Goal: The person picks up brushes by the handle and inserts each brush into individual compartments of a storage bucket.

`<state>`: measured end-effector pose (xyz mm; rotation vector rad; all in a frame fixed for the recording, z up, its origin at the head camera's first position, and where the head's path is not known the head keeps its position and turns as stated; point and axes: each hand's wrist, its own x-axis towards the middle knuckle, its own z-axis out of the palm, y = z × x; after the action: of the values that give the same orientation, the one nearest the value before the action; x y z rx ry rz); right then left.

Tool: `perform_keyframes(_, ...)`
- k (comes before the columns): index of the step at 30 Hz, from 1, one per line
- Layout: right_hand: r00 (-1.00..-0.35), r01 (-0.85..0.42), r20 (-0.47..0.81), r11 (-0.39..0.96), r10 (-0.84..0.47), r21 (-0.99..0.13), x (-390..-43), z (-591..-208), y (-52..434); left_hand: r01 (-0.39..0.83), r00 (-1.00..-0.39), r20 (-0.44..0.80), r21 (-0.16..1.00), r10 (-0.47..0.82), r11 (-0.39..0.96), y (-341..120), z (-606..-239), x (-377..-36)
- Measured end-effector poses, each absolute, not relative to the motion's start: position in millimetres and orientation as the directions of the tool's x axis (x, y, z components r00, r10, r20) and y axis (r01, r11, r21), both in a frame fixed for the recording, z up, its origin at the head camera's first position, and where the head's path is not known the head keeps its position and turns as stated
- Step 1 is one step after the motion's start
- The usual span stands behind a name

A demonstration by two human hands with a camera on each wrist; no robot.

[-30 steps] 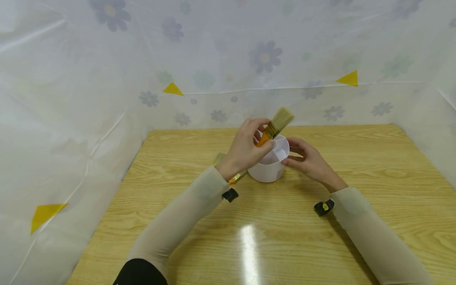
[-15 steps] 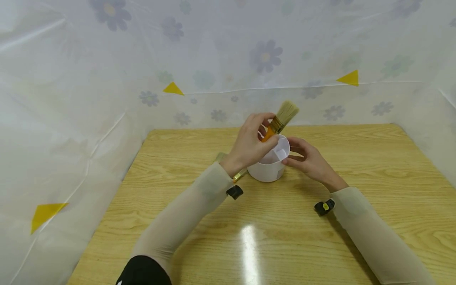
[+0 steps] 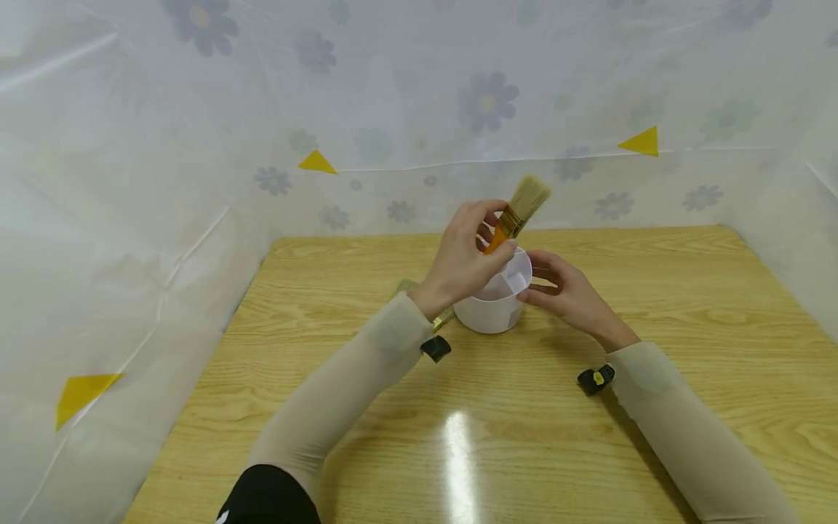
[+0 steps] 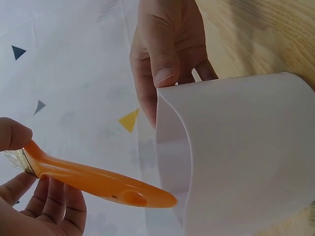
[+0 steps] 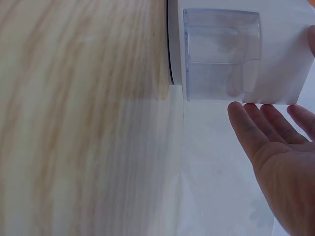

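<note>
A paintbrush (image 3: pixel 527 198) with pale bristles and an orange handle is pinched near its metal band by my left hand (image 3: pixel 461 255). Its bristles point up. In the left wrist view the handle's end tapers toward the mouth of a white divided holder (image 4: pixel 246 147), at the opening's edge in that view. My right hand (image 3: pixel 575 297) holds the holder's right side, thumb and fingertips against the wall. The right wrist view shows a clear plastic compartment (image 5: pixel 221 49) on the holder's outside. Behind my left wrist lies another brush (image 3: pixel 444 319), mostly hidden, with pale bristles (image 3: pixel 404 286) showing beyond.
The holder stands on a wood-grain table (image 3: pixel 576 451). A white flowered sheet (image 3: pixel 406 94) rises behind the table's far edge, with yellow triangles (image 3: pixel 640 142) on it. More sheeting (image 3: pixel 131 240) hangs at the left side.
My left hand has risen and shifted slightly right with the paintbrush, so the brush stands higher over the holder. The right hand and the holder have stayed in place.
</note>
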<state>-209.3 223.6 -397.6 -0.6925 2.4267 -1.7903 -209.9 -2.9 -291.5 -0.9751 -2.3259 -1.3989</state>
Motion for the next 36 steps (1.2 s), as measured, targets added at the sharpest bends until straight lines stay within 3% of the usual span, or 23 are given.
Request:
perform_keyframes(15,-0.898,-0.317,0.222,0.208,-0.381,-0.925,-209,-399,221,0.634,-0.764,0.512,0.710,0.392,0.308,-3,-300,-215)
perform_keyframes(36,-0.900,-0.321,0.219,0.234,-0.377,-0.918,-207,-397,219,0.645,-0.747,0.502,0.706,0.435,0.292,-7,-317,-217)
